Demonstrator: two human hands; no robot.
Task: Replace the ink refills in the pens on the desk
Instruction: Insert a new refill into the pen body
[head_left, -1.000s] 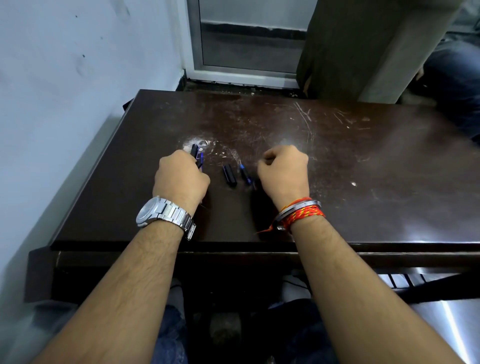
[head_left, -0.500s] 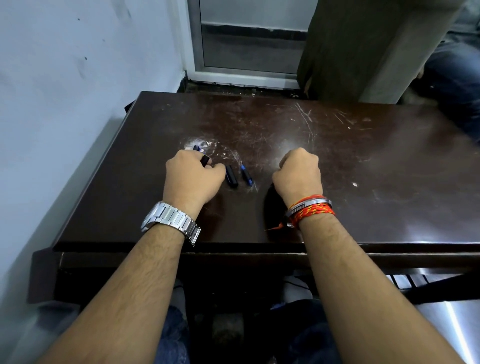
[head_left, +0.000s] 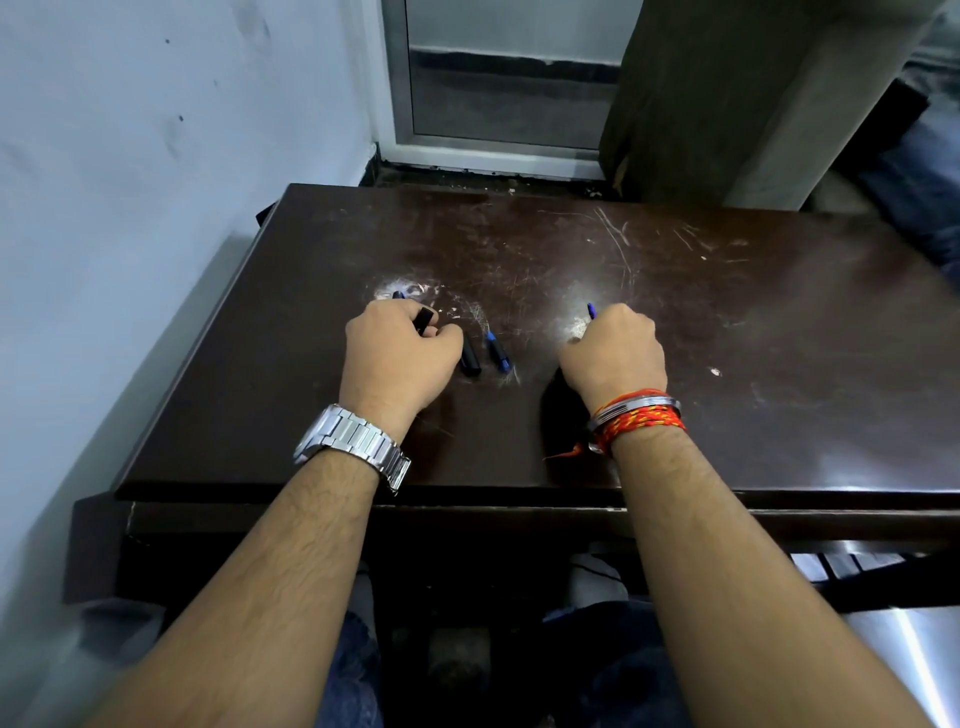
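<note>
Both fists sit on the dark, scratched desk (head_left: 779, 332), knuckles up. The left hand (head_left: 400, 358) is curled round a black pen (head_left: 425, 318); its blunt end pokes out above the thumb, and a bit of blue shows past the knuckles on the far side. The right hand (head_left: 615, 348) is closed tight on a thin blue piece (head_left: 591, 310), with only the tip sticking out at the top of the fist; I can't tell whether it's a refill or a pen. Between the two hands lie a short black barrel (head_left: 470, 358), just beside the left thumb, and a small blue part (head_left: 497, 353) next to it, the two near each other but apart. There's a steel watch (head_left: 353, 441) on the left wrist and red-orange threads with a metal bangle (head_left: 639, 413) on the right.
</note>
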